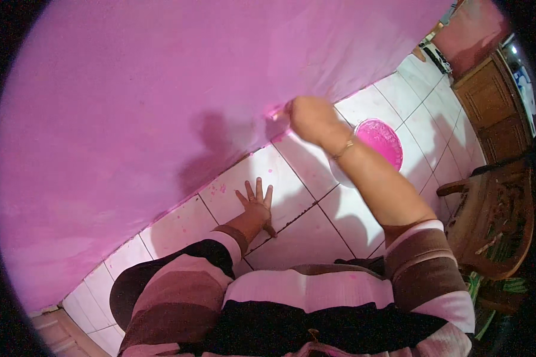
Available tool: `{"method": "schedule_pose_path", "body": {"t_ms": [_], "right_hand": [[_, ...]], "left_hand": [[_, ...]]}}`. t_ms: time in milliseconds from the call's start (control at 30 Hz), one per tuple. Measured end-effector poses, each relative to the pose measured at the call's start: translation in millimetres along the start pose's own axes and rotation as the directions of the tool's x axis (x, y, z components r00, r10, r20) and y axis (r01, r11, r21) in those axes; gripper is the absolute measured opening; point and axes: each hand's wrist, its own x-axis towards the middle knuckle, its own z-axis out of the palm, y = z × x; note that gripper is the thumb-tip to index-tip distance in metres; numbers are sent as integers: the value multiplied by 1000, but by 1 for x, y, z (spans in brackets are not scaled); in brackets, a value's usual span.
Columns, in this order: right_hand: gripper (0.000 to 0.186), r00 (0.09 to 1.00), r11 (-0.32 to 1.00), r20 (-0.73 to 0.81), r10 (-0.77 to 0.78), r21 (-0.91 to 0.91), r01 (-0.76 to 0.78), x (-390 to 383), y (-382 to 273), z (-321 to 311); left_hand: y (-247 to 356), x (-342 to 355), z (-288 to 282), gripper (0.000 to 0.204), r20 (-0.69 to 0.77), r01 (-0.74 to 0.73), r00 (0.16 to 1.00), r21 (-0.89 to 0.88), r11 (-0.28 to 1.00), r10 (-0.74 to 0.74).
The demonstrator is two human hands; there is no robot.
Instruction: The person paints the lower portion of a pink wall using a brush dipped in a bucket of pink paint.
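From my end, head cam only: L hand (258, 208) is wide open, palm down on the white tile floor (292, 238), fingers splayed & pointing twd the wall (131, 119), thumb out to the R side. Ring (252, 199) on one finger; nothing held.

R hand (315, 122) is closed, fist-like, back of hand up, blurred. I see it gripping a small tool (274, 112) w/ a pink end; the kind is too smeared for me to tell, & most of the grip is hidden behind the knuckles. The pink end is at the foot of the pink wall, just above the floor edge; can't tell if it's actually touching. Bracelet (345, 147) on R wrist.

White bucket (341, 174) stands on the tiles, partly hidden behind the R forearm, w/ bright pink paint (382, 143) inside & smears round the rim. Pink spots (220, 188) on the tile btwn L hand & wall. Far R of view: wooden chair (512, 238), & beyond it a brown wooden cabinet (485, 95).
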Motion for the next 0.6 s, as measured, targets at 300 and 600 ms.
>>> {"method": "schedule_pose_path", "body": {"t_ms": [300,600], "right_hand": [[15,956,984,-292,-32,159,82,-82,-6,-136],[24,992,1000,127,-26,-5,27,-4,-6,12]], "left_hand": [[-6,0,10,147,-66,-22,998,-3,1000,21],[0,2,-1,148,0,-37,999,22,999,37]]}}
